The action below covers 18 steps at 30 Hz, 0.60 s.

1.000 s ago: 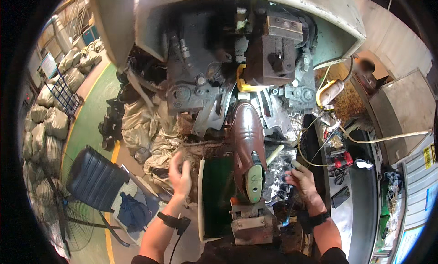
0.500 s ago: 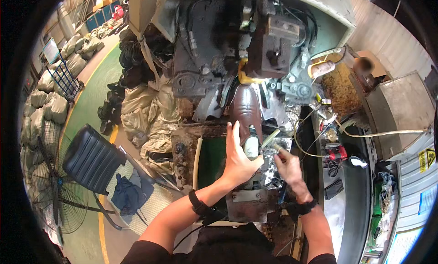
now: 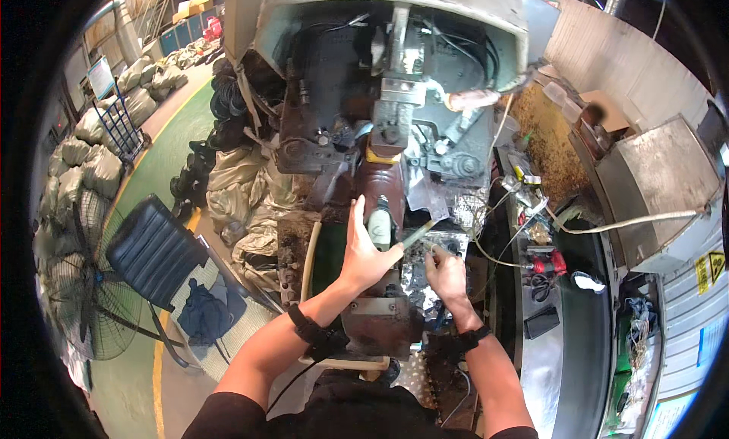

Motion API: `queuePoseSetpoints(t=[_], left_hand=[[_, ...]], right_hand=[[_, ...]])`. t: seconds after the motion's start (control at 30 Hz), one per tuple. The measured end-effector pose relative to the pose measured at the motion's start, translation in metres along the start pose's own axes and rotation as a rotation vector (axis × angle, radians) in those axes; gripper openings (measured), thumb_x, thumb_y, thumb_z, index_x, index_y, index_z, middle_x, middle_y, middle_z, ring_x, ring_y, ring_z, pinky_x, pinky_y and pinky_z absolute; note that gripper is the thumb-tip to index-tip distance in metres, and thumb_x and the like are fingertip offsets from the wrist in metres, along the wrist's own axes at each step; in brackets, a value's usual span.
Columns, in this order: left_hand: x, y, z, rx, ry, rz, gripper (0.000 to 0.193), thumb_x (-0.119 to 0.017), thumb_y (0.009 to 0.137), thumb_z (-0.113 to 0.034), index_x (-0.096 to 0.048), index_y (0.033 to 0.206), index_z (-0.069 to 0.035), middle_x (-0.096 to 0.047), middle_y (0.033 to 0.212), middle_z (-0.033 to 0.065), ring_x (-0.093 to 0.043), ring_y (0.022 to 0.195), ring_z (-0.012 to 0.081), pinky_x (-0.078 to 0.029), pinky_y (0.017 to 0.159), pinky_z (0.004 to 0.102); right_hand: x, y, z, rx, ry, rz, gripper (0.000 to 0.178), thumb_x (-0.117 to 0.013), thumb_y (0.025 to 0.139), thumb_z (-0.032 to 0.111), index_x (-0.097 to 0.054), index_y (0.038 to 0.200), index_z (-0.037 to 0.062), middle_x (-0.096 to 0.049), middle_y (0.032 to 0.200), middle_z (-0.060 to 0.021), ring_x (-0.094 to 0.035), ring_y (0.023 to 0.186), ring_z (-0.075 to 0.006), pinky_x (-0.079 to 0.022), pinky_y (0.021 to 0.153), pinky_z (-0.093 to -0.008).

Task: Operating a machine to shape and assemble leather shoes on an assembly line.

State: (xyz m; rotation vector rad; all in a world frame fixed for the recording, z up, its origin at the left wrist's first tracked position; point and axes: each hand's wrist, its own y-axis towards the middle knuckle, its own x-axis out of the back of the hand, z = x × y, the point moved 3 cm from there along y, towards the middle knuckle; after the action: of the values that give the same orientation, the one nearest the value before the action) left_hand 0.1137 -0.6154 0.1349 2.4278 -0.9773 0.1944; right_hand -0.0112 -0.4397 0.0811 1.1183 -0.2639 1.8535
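Note:
A brown leather shoe (image 3: pixel 382 182) lies in the middle of the machine, its toe under the machine's dark press head (image 3: pixel 390 127) and partly hidden there. A pale, whitish-green piece (image 3: pixel 379 228) fills the shoe's heel opening. My left hand (image 3: pixel 367 258) is wrapped around the heel end, fingers along the left side and thumb across to the right. A pale stick (image 3: pixel 419 233) slants up to the right beside the thumb; what supports it is unclear. My right hand (image 3: pixel 446 276) is closed just below the stick, fingers curled, and whatever is in them is hidden.
Left stands a black chair (image 3: pixel 156 255) with dark cloth on its seat, beside a wire-caged fan (image 3: pixel 106 291). Beige sacks (image 3: pixel 235 182) lie left of the machine. On the right are a bench with a phone (image 3: pixel 541 322) and a red tool (image 3: pixel 548 262), plus a looping hose (image 3: pixel 623 219).
The press head now covers the shoe's toe, which showed below it before. My view has shifted, and both hands and the shoe appear farther left. My left hand keeps its hold.

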Motion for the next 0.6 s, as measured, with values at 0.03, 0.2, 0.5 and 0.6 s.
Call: queuePoseSetpoints(t=[0.03,0.2,0.5,0.6], left_hand=[[-0.001,-0.004,-0.011,-0.013,0.051,-0.023,0.120,-0.090,0.070,-0.019,-0.012,0.158,0.002,-0.032,0.156,0.0286,-0.034,0.146,0.0371,-0.028,0.121,0.0435],[-0.008,0.002,-0.009,-0.009,0.044,-0.022,0.113,-0.085,0.071,-0.013,-0.014,0.157,0.002,-0.026,0.158,0.0303,-0.026,0.150,0.0418,-0.023,0.124,0.0455],[-0.010,-0.006,0.000,0.051,-0.040,-0.042,0.103,-0.079,0.073,-0.003,-0.019,0.157,0.000,-0.035,0.155,0.0261,-0.035,0.146,0.0371,-0.028,0.121,0.0424],[-0.009,-0.006,0.001,0.062,-0.041,-0.043,0.103,-0.079,0.074,-0.003,-0.019,0.158,-0.002,-0.037,0.154,0.0258,-0.039,0.144,0.0357,-0.030,0.120,0.0417]], right_hand=[[0.004,0.000,0.004,0.005,0.039,-0.020,0.024,-0.065,0.092,0.025,-0.075,0.112,0.0152,-0.070,0.078,-0.0223,-0.070,0.077,-0.0426,-0.056,0.074,-0.0505],[0.005,0.001,0.003,0.038,0.071,-0.070,0.024,-0.063,0.093,0.023,-0.075,0.111,0.0127,-0.072,0.083,-0.0220,-0.070,0.078,-0.0427,-0.056,0.076,-0.0513],[0.006,0.000,0.001,0.046,0.106,-0.009,0.025,-0.062,0.094,0.022,-0.074,0.113,0.0129,-0.072,0.083,-0.0213,-0.069,0.079,-0.0430,-0.055,0.076,-0.0511],[0.007,0.000,0.001,0.021,0.155,0.008,0.026,-0.062,0.094,0.022,-0.074,0.114,0.0134,-0.072,0.085,-0.0211,-0.069,0.081,-0.0423,-0.055,0.078,-0.0505]])
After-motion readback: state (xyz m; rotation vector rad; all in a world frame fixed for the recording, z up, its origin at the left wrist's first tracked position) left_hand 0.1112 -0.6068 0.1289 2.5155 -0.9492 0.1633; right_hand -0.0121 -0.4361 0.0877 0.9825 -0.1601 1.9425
